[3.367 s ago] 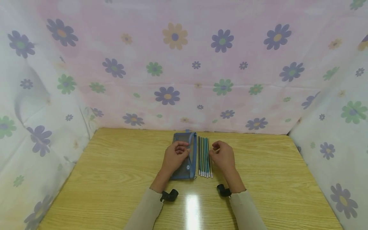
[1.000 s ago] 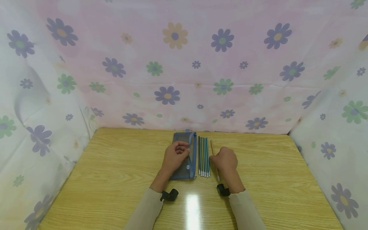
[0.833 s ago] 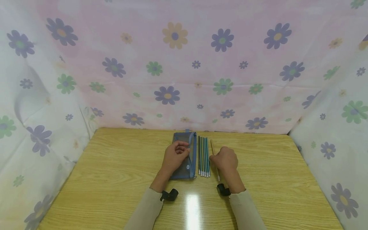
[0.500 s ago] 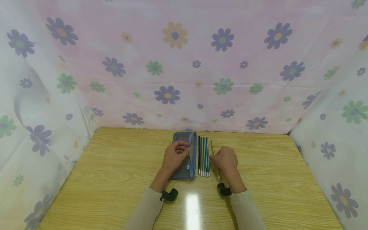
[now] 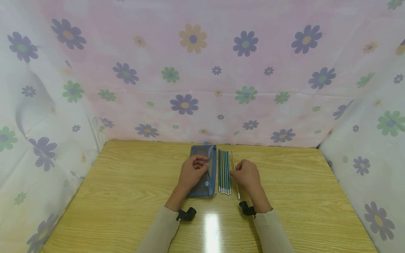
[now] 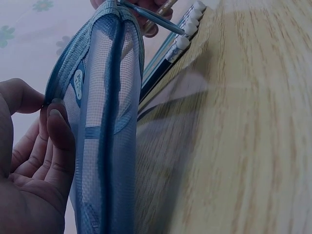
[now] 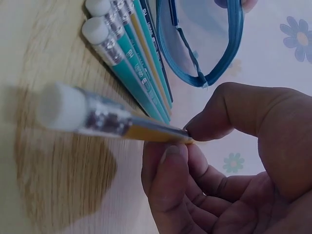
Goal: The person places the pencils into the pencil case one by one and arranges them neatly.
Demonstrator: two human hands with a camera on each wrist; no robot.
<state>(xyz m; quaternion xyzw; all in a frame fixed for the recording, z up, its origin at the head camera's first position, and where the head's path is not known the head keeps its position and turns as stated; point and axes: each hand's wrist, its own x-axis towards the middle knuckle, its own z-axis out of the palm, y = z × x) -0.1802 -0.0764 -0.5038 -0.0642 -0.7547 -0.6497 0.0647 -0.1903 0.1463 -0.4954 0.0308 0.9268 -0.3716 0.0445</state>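
Right hand (image 5: 248, 173): closed in a pinch, thumb and fingertips on the shaft of a yellow pencil (image 7: 156, 131). Grip sits partway along the shaft; from it the end with the white eraser (image 7: 61, 107) runs back toward the person, the other end away past the fingertips. Whether the pencil touches the table: cannot tell.

Just left of this grip: a row of pencils (image 5: 226, 172), lying side by side, several teal, with dark and yellow ones among them; erasers toward the person. The held pencil lies apart from the row, slightly slanted to it.

Left hand (image 5: 192, 172): thumb and index finger pinch the edge of a blue mesh pouch (image 5: 199, 190); other fingers bent loosely. Pouch lies beneath this grip, between it and the row; its mouth gapes on the side facing the pencils. Pale oval label (image 5: 207, 183) sits just nearer the person than the pinch. Thin dark strips (image 5: 193, 153) show through the mesh beyond the hand; nature unclear.

Below both grips: wood-grain table (image 5: 126, 182). Behind each grip, at the wrist: a black unit, left one (image 5: 188, 214), against a beige sleeve (image 5: 159, 230). Well beyond both hands: flowered cloth (image 5: 152, 52).
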